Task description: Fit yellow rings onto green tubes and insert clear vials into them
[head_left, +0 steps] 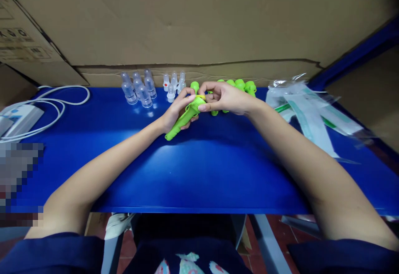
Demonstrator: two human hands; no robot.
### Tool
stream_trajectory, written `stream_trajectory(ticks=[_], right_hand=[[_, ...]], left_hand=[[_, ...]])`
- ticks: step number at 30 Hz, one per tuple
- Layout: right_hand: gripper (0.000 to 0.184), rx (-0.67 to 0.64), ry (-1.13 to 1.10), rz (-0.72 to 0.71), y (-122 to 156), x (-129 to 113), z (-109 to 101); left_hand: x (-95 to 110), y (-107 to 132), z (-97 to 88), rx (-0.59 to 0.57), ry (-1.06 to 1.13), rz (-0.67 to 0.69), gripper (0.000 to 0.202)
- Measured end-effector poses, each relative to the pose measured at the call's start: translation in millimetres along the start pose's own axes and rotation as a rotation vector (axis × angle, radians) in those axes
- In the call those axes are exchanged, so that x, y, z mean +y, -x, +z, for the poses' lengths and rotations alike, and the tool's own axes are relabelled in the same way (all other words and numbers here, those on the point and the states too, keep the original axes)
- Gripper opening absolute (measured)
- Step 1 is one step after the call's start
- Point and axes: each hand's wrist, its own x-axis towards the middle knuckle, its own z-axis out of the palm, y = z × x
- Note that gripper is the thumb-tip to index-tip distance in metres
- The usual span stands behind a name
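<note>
Above the middle of the table, my left hand [173, 114] is wrapped round a long bright green plastic handle-shaped part [182, 123]. The part slants, with its narrow end toward me and its wider ribbed end up and to the right. My right hand [226, 97] has its thumb and fingers closed at that wider end, on a thin yellow ring [201, 97]. Its other fingers curl behind and are partly hidden. Several more green parts [240, 84] stand at the back, partly covered by my right hand.
On the blue table [187, 174], several clear plastic cups [145, 95] and small white-tipped pieces [171, 93] stand at the back. Plastic-wrapped packets [308, 112] lie right. A white cable [64, 103] and white device [25, 120] are left. Cardboard [187, 20] walls the rear.
</note>
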Motion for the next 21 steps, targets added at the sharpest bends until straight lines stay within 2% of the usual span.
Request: stream_trajectory(ticks=[8,12,17,21], right_hand=[[0.068,0.119,-0.056,-0.092,-4.8,-0.3,13.3],[0.068,0.153,-0.094,-0.102,-4.0,-3.8,18.9],[0.066,0.143,-0.081,-0.092,-2.9,-1.8,19.7],[0.066,0.161,-0.07,-0.082,-4.5,3.0,20.2]], left_hand=[[8.6,-0.9,4.9,0.084,-0.05,-0.038,0.026],[12.5,1.2,4.6,0.084,-0.084,-0.048,0.018],[12.0,0.7,1.9,0.053,-0.106,-0.032,0.018],[10.6,-0.4,0.6,0.077,-0.132,-0.033,0.019]])
